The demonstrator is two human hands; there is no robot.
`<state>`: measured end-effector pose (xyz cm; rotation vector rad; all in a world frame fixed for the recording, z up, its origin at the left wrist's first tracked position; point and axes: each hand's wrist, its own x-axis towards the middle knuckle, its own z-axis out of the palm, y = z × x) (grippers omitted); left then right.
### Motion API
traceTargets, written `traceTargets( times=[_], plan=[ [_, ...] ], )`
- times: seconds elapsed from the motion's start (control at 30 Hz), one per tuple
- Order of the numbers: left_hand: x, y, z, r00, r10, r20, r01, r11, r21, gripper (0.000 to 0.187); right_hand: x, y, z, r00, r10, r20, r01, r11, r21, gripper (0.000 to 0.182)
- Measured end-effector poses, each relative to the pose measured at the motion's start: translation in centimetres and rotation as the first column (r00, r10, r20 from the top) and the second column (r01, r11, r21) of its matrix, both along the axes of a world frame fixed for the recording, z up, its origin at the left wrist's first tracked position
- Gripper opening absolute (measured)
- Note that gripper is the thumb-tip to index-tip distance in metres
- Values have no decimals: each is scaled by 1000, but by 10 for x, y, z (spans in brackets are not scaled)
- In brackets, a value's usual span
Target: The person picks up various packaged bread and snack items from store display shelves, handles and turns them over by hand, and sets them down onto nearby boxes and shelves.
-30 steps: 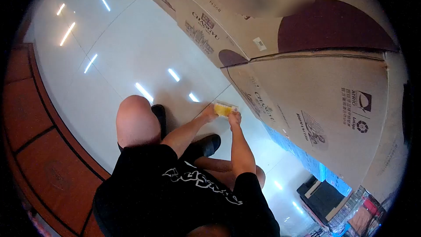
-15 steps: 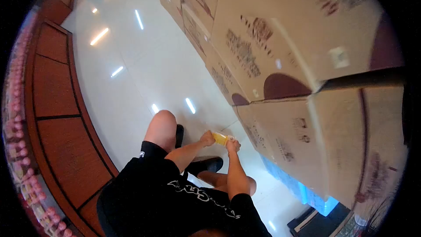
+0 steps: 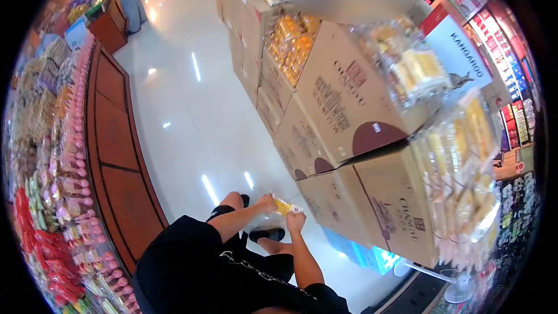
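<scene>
Above the glossy tiled floor (image 3: 186, 131), head view: yellow-filled clear packet (image 3: 282, 204) held between both hands. Left hand (image 3: 267, 203) grips its left end, right hand (image 3: 295, 221) its lower right end; both grips narrow, closed on it. Change: view has lifted, so the carton tops and their goods now show; packet stays in both hands, so handling goes on, nothing set down. CHANGYU cartons (image 3: 340, 102) stand right of the hands, apart from the packet. Yellow packets (image 3: 456, 168) pile along the cartons' near right edge; orange-yellow packets (image 3: 289, 40) fill an open carton farther back. Blue boxes (image 3: 381, 259) sit at the cartons' near bottom edge. Room: shop; wood-panelled display unit (image 3: 120, 134) left, pink-ended goods (image 3: 81, 163) lining its edge; another person (image 3: 132, 6) far back, top left; KANGAROO sign (image 3: 459, 52) upper right.
</scene>
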<state>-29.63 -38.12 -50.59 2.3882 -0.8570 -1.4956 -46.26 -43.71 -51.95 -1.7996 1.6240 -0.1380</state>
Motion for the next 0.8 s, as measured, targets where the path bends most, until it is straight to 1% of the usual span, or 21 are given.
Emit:
traceTargets(
  times=[0.07, 0.1, 0.13, 0.17, 0.23, 0.3, 0.33, 0.37, 0.4, 0.43, 0.5, 0.53, 0.57, 0.6, 0.67, 0.77, 0.8],
  plan=[
    [5, 8, 21, 997, -65, 48, 68, 995, -74, 61, 4, 10, 50, 999, -33, 28, 34, 999, -21, 43],
    [10, 12, 51, 996, -81, 48, 85, 992, -91, 62, 8, 13, 74, 998, -48, 46, 50, 998, -35, 43],
    [17, 16, 93, 994, -96, 48, 101, 989, -110, 62, 12, 14, 99, 996, -62, 64, 66, 997, -52, 43],
    [24, 17, 128, 993, -111, 49, 116, 985, -131, 62, 15, 13, 120, 992, -63, 106, 67, 997, -31, 42],
    [34, 22, 161, 994, -96, 59, 105, 976, -192, 62, 21, 13, 164, 980, -68, 187, 67, 998, 10, 41],
    [45, 28, 182, 992, -84, 94, 105, 964, -243, 61, 29, 6, 176, 960, -10, 280, 31, 997, -73, 38],
    [54, 31, 191, 996, -65, 56, 78, 958, -276, 60, 32, 4, 180, 946, 21, 324, 17, 993, -114, 37],
    [64, 34, 201, 999, -47, 17, 50, 950, -308, 59, 33, 0, 187, 938, 36, 344, 6, 993, -118, 36],
    [71, 38, 211, 999, -29, -23, 20, 942, -336, 58, 40, -3, 216, 930, 50, 364, -6, 993, -121, 36],
    [78, 42, 223, 997, 26, -73, -53, 918, -393, 55, 49, -7, 242, 921, 63, 384, -17, 992, -122, 35],
    [92, 47, 248, 975, 126, -180, -201, 845, -495, 49, 61, -20, 264, 903, 97, 419, -37, 988, -149, 34],
    [99, 48, 262, 944, 160, -288, -295, 801, -521, 45, 66, -25, 270, 894, 114, 434, -47, 986, -162, 34],
    [105, 47, 275, 899, 185, -397, -390, 751, -533, 41, 73, -29, 274, 865, 113, 488, -31, 985, -172, 34],
    [110, 46, 289, 840, 202, -504, -485, 697, -528, 37, 81, -31, 294, 857, 132, 498, -24, 976, -219, 34],
    [121, 41, 319, 773, 196, -604, -557, 665, -497, 32, 101, -31, 361, 839, 177, 515, -8, 950, -314, 34],
    [135, 31, 360, 699, 140, -702, -611, 628, -482, 31, 115, -39, 402, 727, 167, 666, 99, 935, -342, 37],
    [138, 27, 374, 679, 115, -725, -621, 616, -484, 31, 117, -42, 417, 668, 146, 730, 132, 942, -309, 36]
  ],
)
